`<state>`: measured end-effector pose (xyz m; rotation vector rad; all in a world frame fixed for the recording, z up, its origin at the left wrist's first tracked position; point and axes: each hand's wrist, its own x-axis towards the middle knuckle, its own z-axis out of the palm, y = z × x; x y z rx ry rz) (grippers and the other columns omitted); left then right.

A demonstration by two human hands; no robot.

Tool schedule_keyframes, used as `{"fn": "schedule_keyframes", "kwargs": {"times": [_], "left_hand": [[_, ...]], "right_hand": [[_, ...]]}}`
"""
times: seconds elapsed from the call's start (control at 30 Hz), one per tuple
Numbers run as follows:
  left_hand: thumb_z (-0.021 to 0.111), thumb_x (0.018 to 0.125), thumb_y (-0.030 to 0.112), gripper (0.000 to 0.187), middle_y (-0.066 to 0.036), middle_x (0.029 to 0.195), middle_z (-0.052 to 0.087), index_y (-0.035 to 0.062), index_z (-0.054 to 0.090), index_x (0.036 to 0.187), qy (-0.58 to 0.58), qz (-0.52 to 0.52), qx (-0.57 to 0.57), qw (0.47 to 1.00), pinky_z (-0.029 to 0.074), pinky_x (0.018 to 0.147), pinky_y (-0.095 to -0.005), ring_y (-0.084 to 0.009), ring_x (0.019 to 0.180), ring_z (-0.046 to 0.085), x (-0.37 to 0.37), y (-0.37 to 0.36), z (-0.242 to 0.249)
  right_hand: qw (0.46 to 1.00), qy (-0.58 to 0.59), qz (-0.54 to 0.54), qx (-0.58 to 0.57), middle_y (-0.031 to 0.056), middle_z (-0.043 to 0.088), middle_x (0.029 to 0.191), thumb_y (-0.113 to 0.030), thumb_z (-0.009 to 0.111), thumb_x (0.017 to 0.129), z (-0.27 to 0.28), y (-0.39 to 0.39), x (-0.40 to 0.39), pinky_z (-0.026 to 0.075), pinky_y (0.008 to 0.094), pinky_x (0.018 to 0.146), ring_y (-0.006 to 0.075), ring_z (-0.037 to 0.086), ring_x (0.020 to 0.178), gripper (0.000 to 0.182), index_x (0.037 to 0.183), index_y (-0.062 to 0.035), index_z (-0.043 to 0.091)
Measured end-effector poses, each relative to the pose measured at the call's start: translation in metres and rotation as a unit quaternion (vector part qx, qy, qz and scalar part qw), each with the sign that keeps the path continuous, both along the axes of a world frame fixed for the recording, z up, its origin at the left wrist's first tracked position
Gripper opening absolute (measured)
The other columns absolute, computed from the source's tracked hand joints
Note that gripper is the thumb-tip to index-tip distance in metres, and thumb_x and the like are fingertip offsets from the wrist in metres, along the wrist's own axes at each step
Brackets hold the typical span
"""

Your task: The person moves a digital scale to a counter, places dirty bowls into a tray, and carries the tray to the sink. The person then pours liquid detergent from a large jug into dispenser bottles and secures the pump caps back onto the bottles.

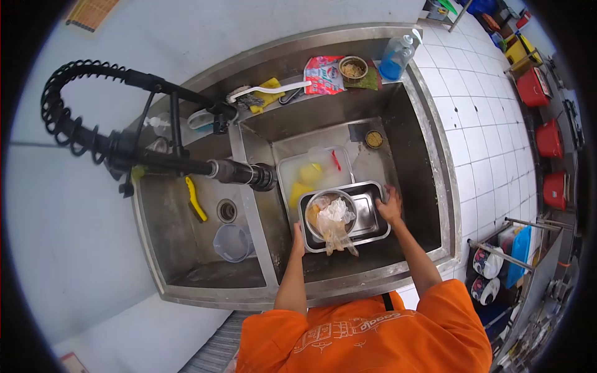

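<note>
A rectangular metal tray (367,217) is held between my two hands over the right sink basin. My left hand (298,240) grips its left edge, fingers partly hidden by the rim. Around the right edge, the fingers of my right hand (390,207) are closed. Inside the tray stands a round metal bowl (310,229) holding crumpled clear plastic bags (336,214), one hanging over the bowl's side. Partly behind the tray lies a translucent tub (287,163) with cloudy water, yellow pieces and a red item.
A black spring-hose faucet (186,163) reaches over the divider. The left basin holds a yellow-handled brush (196,200) and a clear plastic jug (233,242). Along the back ledge are a blue soap bottle (394,59), a pink packet (324,74) and a small bowl (353,69).
</note>
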<state>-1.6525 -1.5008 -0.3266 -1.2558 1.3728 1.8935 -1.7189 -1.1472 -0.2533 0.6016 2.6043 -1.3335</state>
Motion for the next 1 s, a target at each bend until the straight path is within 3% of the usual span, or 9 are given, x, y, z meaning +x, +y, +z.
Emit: {"fn": "schedule_keyframes", "kwargs": {"times": [0.07,0.1,0.13,0.3,0.43,0.57,0.7,0.87,1.0], "left_hand": [[0.040,0.093,0.060,0.073,-0.021,0.127,0.062,-0.0003,0.055,0.132,-0.006,-0.114,-0.160,0.981,0.041,0.102,-0.0426,-0.0372,0.119,0.057,0.007,0.012,-0.017],[0.037,0.095,0.058,0.072,-0.023,0.125,0.062,-0.0022,0.055,0.131,-0.006,-0.167,-0.238,0.957,0.040,0.102,-0.0431,-0.0385,0.120,0.056,0.008,0.018,-0.020],[0.030,0.101,0.052,0.068,-0.028,0.121,0.062,-0.0051,0.056,0.127,0.033,-0.211,-0.288,0.933,0.041,0.100,-0.0444,-0.0424,0.120,0.055,-0.008,0.032,0.044],[0.039,0.103,0.042,0.049,-0.026,0.115,0.064,0.0017,0.058,0.124,0.164,-0.248,-0.361,0.884,0.047,0.092,-0.0460,-0.0427,0.112,0.059,-0.020,0.052,0.065],[0.054,0.098,0.032,0.034,-0.019,0.107,0.069,0.0058,0.057,0.120,0.191,-0.229,-0.343,0.891,0.050,0.085,-0.0472,-0.0395,0.101,0.065,-0.023,0.060,0.075],[0.070,0.087,0.029,0.039,-0.013,0.100,0.071,0.0096,0.054,0.118,0.164,-0.236,-0.352,0.891,0.051,0.081,-0.0463,-0.0346,0.095,0.068,-0.040,0.073,0.079],[0.075,0.081,0.026,0.048,-0.012,0.107,0.070,0.0143,0.050,0.120,0.116,-0.279,-0.415,0.858,0.051,0.083,-0.0456,-0.0335,0.100,0.067,-0.055,0.083,0.099],[0.075,0.080,0.019,0.060,-0.012,0.118,0.065,0.0217,0.044,0.132,0.156,-0.317,-0.405,0.843,0.050,0.089,-0.0472,-0.0346,0.108,0.063,-0.059,0.092,0.085],[0.075,0.079,0.015,0.080,-0.015,0.122,0.063,0.0243,0.033,0.146,0.120,-0.350,-0.391,0.843,0.050,0.089,-0.0454,-0.0358,0.109,0.061,-0.061,0.095,0.104]], "right_hand": [[0.964,0.169,0.089,0.185,0.0205,0.059,0.117,-0.019,0.070,0.074,0.069,-0.036,-0.008,0.047,0.0445,0.091,0.0379,0.057,0.107,0.051,0.120,-0.0033,0.056],[0.957,0.231,0.130,0.118,0.0181,0.059,0.115,-0.019,0.072,0.073,0.036,-0.054,0.002,0.042,0.0446,0.098,0.0358,0.054,0.111,0.052,0.119,-0.0030,0.056],[0.954,0.123,0.275,-0.006,0.0147,0.056,0.127,-0.022,0.077,0.070,0.046,-0.069,-0.003,0.042,0.0456,0.099,0.0354,0.051,0.118,0.061,0.123,-0.0050,0.054],[0.777,-0.026,0.567,0.273,0.0005,0.031,0.155,-0.032,0.083,0.064,0.047,-0.126,-0.024,0.036,0.0684,0.100,0.0396,0.033,0.137,0.091,0.144,-0.0214,0.041],[0.793,-0.055,0.558,0.239,-0.0008,0.033,0.153,-0.029,0.077,0.073,-0.002,-0.124,-0.031,0.038,0.0688,0.097,0.0366,0.033,0.138,0.080,0.145,-0.0292,0.041],[0.816,0.015,0.524,0.244,0.0018,0.057,0.132,-0.022,0.072,0.075,-0.062,-0.105,-0.015,0.046,0.0570,0.091,0.0353,0.048,0.126,0.064,0.135,-0.0292,0.051],[0.860,-0.105,0.493,-0.083,0.0075,0.066,0.114,-0.014,0.076,0.063,-0.002,-0.063,-0.062,0.050,0.0423,0.089,0.0338,0.061,0.108,0.051,0.112,-0.0182,0.063],[0.839,-0.102,0.373,-0.383,0.0003,0.065,0.100,-0.005,0.073,0.065,0.079,-0.009,-0.108,0.050,0.0307,0.085,0.0137,0.061,0.095,0.045,0.108,-0.0085,0.061],[0.876,-0.075,0.200,-0.433,0.0004,0.063,0.104,0.001,0.069,0.071,0.080,0.036,-0.140,0.051,0.0286,0.085,0.0104,0.060,0.097,0.043,0.111,-0.0081,0.057]]}}
